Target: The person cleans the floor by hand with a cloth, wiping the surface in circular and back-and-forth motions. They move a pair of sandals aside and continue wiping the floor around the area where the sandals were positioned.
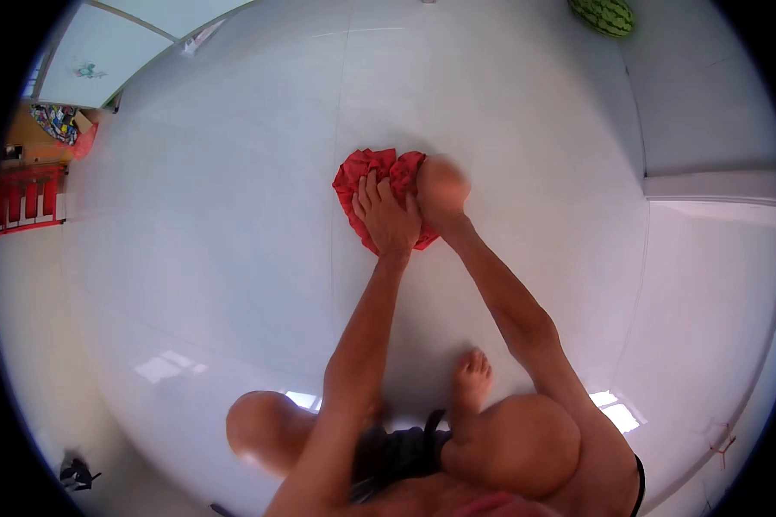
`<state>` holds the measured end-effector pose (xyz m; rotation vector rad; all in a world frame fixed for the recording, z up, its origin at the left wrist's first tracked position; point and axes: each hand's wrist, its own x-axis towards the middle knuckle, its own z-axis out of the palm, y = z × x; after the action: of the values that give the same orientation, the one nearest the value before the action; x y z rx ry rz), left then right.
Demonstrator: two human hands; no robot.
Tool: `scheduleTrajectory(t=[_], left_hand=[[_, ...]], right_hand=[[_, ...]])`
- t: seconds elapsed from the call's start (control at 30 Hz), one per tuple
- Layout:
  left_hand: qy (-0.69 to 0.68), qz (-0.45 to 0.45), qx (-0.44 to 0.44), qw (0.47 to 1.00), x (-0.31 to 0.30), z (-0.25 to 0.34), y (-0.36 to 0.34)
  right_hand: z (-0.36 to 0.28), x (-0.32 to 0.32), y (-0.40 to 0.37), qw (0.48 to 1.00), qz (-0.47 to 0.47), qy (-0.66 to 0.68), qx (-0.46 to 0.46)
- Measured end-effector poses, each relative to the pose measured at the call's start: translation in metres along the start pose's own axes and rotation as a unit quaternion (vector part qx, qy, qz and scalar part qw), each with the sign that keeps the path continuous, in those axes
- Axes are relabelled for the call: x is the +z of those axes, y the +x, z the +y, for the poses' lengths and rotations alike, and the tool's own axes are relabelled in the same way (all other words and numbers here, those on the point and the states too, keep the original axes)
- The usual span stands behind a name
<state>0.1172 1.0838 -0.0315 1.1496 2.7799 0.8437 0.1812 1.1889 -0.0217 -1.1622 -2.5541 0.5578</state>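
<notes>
A crumpled red cloth (364, 164) with a faint dark pattern lies bunched on the pale, glossy floor (233, 241) in front of me. My left hand (389, 215) rests palm down on its middle, fingers stretched out over the folds. At the cloth's right edge, my right hand (442, 191) is closed in a fist with part of the cloth gathered in it. Motion blurs that hand, and its fingertips are hidden. Both arms reach forward past my bent knees, and a bare foot (473, 379) stands on the floor behind the cloth.
A watermelon (604, 15) lies at the far right by the wall. A red rack-like object (28, 200) and a patterned bag (56, 123) stand at the left edge. White panels (103, 56) fill the upper left. A small dark object (77, 472) lies at lower left.
</notes>
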Motion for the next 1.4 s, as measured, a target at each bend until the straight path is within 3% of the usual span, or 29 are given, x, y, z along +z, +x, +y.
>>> scheduleTrajectory(t=[0.13, 0.23, 0.27, 0.37, 0.57, 0.6, 0.7, 0.8, 0.87, 1.1, 1.2, 1.3, 1.4], left_hand=[[-0.004, -0.022, 0.008, 1.000, -0.007, 0.002, 0.002], [-0.016, -0.060, 0.060, 0.996, -0.022, -0.019, -0.003], [-0.021, -0.077, 0.078, 0.994, -0.031, -0.028, -0.007], [-0.027, -0.078, 0.101, 0.991, -0.059, -0.019, -0.014], [-0.024, -0.116, 0.133, 0.984, -0.085, -0.011, -0.004], [-0.031, -0.151, 0.147, 0.977, -0.132, 0.020, -0.006], [-0.022, -0.197, 0.201, 0.959, -0.126, 0.018, -0.007], [-0.053, -0.211, 0.280, 0.935, -0.117, 0.024, -0.010], [-0.047, -0.231, 0.331, 0.914, -0.108, 0.016, -0.053], [0.035, -0.251, 0.475, 0.843, -0.125, 0.024, -0.003], [0.081, -0.371, 0.445, 0.811, -0.131, 0.048, 0.016], [0.144, -0.422, 0.470, 0.762, -0.136, 0.057, 0.044], [0.205, -0.508, 0.457, 0.701, -0.183, 0.103, 0.086]], right_hand=[[0.002, 0.011, -0.010, 0.991, 0.106, 0.033, -0.078], [-0.016, 0.000, -0.028, 0.992, 0.066, 0.068, -0.084], [-0.014, 0.019, -0.041, 0.991, 0.083, -0.020, -0.100], [-0.024, -0.002, -0.066, 0.996, 0.037, 0.010, -0.082], [-0.040, -0.017, -0.075, 0.996, 0.065, 0.027, -0.053], [-0.066, -0.077, -0.091, 0.998, 0.052, 0.017, -0.024], [-0.059, -0.076, -0.112, 0.997, 0.077, 0.014, 0.001], [-0.034, -0.073, -0.138, 0.990, 0.135, 0.014, -0.023], [-0.027, -0.067, -0.190, 0.989, 0.146, 0.009, -0.012], [-0.033, -0.062, -0.196, 0.985, 0.168, 0.037, 0.005], [-0.023, -0.062, -0.197, 0.982, 0.184, 0.036, -0.009], [-0.019, -0.057, -0.199, 0.987, 0.157, 0.043, 0.000], [-0.016, -0.055, -0.196, 0.985, 0.165, 0.057, -0.004]])
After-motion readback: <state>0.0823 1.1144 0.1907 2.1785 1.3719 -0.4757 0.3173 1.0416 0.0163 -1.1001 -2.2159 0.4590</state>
